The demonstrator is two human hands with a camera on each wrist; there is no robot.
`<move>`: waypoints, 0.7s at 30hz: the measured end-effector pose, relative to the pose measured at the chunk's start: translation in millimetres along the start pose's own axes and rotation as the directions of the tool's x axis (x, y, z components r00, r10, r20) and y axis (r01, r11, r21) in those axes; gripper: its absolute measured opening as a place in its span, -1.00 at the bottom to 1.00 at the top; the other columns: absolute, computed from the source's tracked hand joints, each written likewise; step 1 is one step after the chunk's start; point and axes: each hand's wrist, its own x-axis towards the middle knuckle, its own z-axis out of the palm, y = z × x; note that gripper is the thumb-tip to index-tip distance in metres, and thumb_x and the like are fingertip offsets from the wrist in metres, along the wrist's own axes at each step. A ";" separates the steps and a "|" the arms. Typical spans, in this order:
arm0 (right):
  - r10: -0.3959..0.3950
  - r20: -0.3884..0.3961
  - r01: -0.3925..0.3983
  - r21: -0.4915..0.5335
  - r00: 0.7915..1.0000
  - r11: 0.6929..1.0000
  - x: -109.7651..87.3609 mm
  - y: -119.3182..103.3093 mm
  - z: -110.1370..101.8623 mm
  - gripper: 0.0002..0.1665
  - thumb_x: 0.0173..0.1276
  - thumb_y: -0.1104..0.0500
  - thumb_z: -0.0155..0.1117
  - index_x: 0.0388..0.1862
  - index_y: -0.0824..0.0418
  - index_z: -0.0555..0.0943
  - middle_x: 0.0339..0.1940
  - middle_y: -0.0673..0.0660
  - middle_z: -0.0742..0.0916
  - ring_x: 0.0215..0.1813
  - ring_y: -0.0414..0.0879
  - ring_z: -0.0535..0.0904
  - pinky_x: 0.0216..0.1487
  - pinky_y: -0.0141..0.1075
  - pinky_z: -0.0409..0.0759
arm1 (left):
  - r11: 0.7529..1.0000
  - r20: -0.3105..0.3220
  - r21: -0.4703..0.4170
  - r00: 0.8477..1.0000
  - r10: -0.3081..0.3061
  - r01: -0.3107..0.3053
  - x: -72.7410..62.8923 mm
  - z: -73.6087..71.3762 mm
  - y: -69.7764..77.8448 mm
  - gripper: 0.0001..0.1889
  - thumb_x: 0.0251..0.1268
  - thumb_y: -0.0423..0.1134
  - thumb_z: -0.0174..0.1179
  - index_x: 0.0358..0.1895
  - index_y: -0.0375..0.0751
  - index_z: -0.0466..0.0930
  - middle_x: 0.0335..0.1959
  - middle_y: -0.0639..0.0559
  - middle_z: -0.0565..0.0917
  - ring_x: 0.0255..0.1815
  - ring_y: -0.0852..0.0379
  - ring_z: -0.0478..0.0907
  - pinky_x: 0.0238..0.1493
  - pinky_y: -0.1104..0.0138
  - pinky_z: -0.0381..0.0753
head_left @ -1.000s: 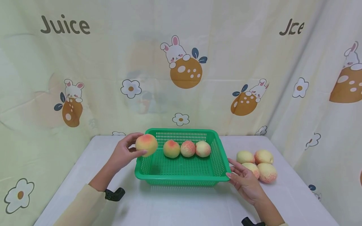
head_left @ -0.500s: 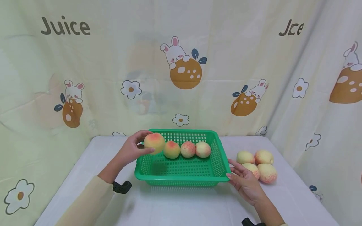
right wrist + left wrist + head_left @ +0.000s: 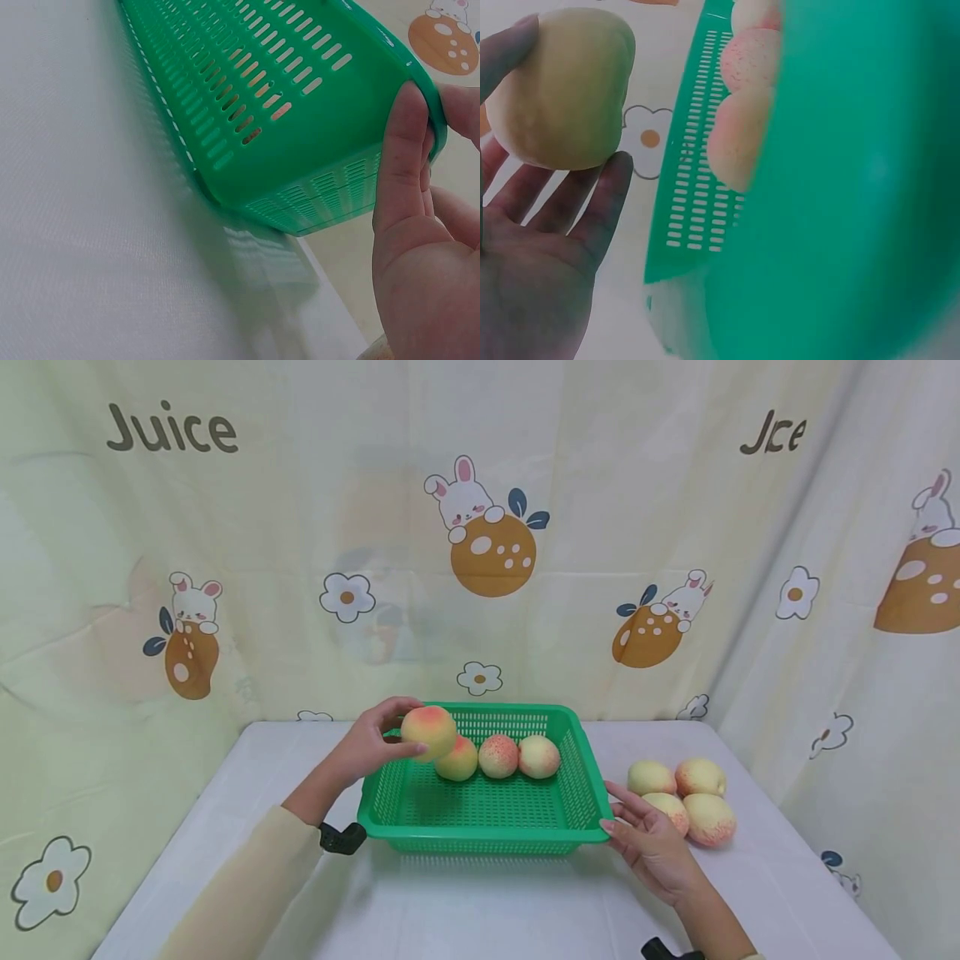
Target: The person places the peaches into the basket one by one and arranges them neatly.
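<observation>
1. My left grip [image 3: 369, 745] pinches a peach [image 3: 429, 731] raised at the basket's [image 3: 480, 834] left end.
2. My right grip [image 3: 651, 850] pinches the basket's near right corner.
3. The peach looks light, fairly firm; cup its sides.

"What's in the basket [image 3: 480, 834]?"
"Three peaches [image 3: 498, 757] in a row, toward its back."
"And above it?"
"One more peach [image 3: 428, 731], over the basket's left part, in the left fingers [image 3: 403, 749]."
"The right fingers [image 3: 626, 797]?"
"At the basket's front right corner."
"What lies beside it?"
"Four peaches [image 3: 694, 808] right of the basket on the desk [image 3: 450, 910], two behind two."
"And behind the basket?"
"The curtain [image 3: 300, 527], beyond the desk."
</observation>
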 end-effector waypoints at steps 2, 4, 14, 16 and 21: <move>-0.003 -0.001 0.003 0.001 1.000 1.000 0.0 0.2 0.1 -0.24 0.52 0.45 0.10 0.63 0.22 0.18 -0.02 -0.03 0.68 -0.05 -0.25 0.72 0.06 -0.37 0.72 | 1.000 0.012 -0.002 1.000 0.002 -0.002 3.2 2.6 1.0 -0.34 0.19 -0.19 0.51 0.37 0.00 0.47 0.31 -0.03 0.57 0.36 -0.13 0.50 0.29 0.02 0.62; -0.002 -0.002 0.002 -0.002 1.000 1.000 -0.2 0.1 0.0 -0.24 0.52 0.45 0.10 0.63 0.21 0.18 -0.02 -0.03 0.68 -0.06 -0.25 0.72 0.06 -0.37 0.72 | 1.000 0.025 -0.002 1.000 0.002 -0.002 6.4 5.1 1.9 -0.33 0.20 -0.19 0.50 0.38 -0.01 0.45 0.32 -0.03 0.57 0.37 -0.13 0.50 0.29 0.01 0.61; -0.015 0.019 0.015 0.007 1.000 1.000 -0.1 -1.0 0.2 -0.24 0.53 0.45 0.08 0.64 0.24 0.15 -0.01 -0.01 0.68 -0.05 -0.24 0.72 0.06 -0.37 0.72 | 0.999 0.057 0.030 0.997 -0.047 0.046 14.0 8.8 4.6 -0.29 0.18 -0.11 0.51 0.41 0.01 0.45 0.32 0.00 0.57 0.33 -0.10 0.53 0.28 0.02 0.62; -0.014 0.021 0.014 0.009 1.000 1.000 -0.2 -1.1 0.2 -0.24 0.53 0.45 0.08 0.64 0.24 0.15 -0.01 -0.01 0.68 -0.05 -0.24 0.73 0.06 -0.36 0.72 | 0.998 0.058 0.035 0.997 -0.054 0.052 14.5 8.6 5.6 -0.29 0.19 -0.10 0.51 0.42 0.01 0.45 0.32 0.00 0.58 0.32 -0.10 0.53 0.26 0.04 0.63; -0.010 0.019 0.010 0.011 1.000 1.000 0.2 0.1 0.3 -0.24 0.53 0.45 0.09 0.64 0.23 0.17 -0.02 -0.01 0.68 -0.06 -0.24 0.72 0.06 -0.37 0.72 | 0.999 0.065 0.026 0.997 -0.044 0.042 17.5 9.2 7.0 -0.35 0.19 -0.11 0.51 0.37 0.07 0.50 0.28 0.03 0.60 0.28 -0.06 0.56 0.17 0.10 0.67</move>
